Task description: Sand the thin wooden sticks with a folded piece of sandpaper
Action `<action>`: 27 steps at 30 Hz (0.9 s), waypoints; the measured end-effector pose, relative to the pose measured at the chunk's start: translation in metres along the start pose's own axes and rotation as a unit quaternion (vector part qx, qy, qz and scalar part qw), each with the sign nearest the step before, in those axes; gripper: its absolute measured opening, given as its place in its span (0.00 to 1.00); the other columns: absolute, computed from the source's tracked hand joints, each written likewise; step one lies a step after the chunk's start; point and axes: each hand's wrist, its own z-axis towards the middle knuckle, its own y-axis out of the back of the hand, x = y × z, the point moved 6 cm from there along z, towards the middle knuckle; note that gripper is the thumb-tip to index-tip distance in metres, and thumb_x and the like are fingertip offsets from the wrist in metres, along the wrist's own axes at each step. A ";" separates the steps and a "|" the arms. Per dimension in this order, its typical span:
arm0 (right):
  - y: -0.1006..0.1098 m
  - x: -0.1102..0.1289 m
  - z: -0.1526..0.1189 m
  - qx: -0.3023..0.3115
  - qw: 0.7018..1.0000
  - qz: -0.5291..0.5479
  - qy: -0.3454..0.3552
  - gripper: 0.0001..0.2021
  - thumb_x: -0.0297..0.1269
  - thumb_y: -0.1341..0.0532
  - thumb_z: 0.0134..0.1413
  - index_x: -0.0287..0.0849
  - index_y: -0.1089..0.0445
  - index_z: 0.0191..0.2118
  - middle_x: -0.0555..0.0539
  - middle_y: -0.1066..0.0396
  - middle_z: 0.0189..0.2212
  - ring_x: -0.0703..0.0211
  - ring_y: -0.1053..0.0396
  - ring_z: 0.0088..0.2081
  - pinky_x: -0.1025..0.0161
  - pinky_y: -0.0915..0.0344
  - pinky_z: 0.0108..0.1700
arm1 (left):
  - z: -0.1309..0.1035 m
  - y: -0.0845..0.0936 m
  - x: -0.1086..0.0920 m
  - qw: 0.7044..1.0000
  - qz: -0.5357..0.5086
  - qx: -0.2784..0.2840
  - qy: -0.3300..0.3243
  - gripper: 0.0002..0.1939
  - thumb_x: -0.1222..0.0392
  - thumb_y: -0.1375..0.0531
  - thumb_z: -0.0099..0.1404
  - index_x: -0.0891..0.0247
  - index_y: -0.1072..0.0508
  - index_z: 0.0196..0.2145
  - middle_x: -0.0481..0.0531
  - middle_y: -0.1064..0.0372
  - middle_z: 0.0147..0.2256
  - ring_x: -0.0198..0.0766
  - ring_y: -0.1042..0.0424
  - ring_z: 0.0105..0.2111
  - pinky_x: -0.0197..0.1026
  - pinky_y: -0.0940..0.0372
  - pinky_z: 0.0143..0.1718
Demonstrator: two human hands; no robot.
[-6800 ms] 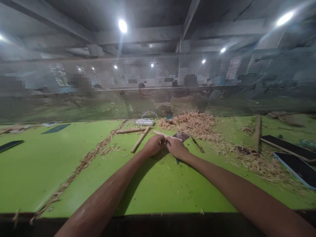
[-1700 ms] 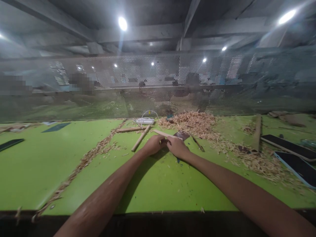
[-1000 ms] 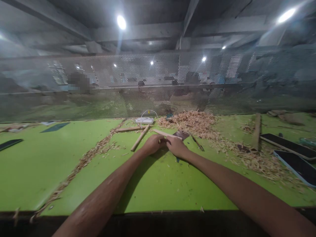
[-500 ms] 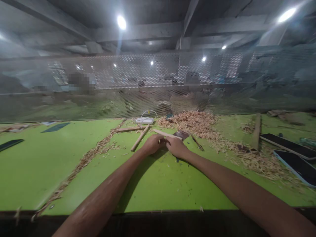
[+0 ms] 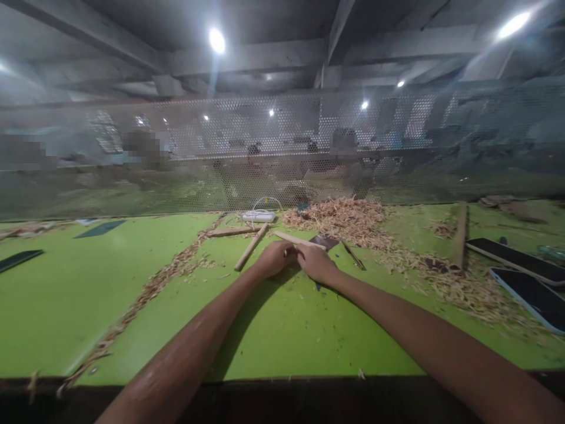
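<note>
In the middle of the green tabletop, my left hand and my right hand meet at the fingertips. Both have curled, closed fingers; anything pinched between them is too small or hidden to make out. A pale wooden stick lies just beyond, partly covered by my right hand. Behind that hand is a dark brown flat piece, with a slim dark tool to its right. A second wooden stick slants left of my left hand, and another strip of wood lies farther back.
A white power strip with a cable stands near the mesh screen. Wood shavings are heaped at the back and spread right. Two phones and an upright-looking wooden piece are at the right. A dark green sheet lies left.
</note>
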 end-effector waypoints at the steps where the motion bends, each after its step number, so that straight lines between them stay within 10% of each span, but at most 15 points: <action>1: 0.001 0.000 0.000 -0.002 1.000 -0.004 -0.008 0.16 0.31 0.47 0.73 0.40 0.22 0.54 0.35 0.19 0.51 0.44 0.23 0.49 0.54 0.30 0.53 | 0.000 0.000 -0.001 1.000 -0.002 0.002 0.000 0.06 0.67 0.37 0.68 0.65 0.19 0.36 0.55 0.21 0.35 0.41 0.28 0.32 0.39 0.38 0.36; 27: 0.000 -0.003 0.002 0.006 1.000 -0.006 -0.001 0.12 0.29 0.44 0.70 0.37 0.25 0.51 0.38 0.19 0.45 0.51 0.25 0.44 0.60 0.36 0.44 | -0.001 0.005 -0.008 1.000 0.000 -0.014 0.000 0.06 0.68 0.37 0.64 0.66 0.19 0.32 0.55 0.23 0.31 0.41 0.32 0.31 0.40 0.43 0.34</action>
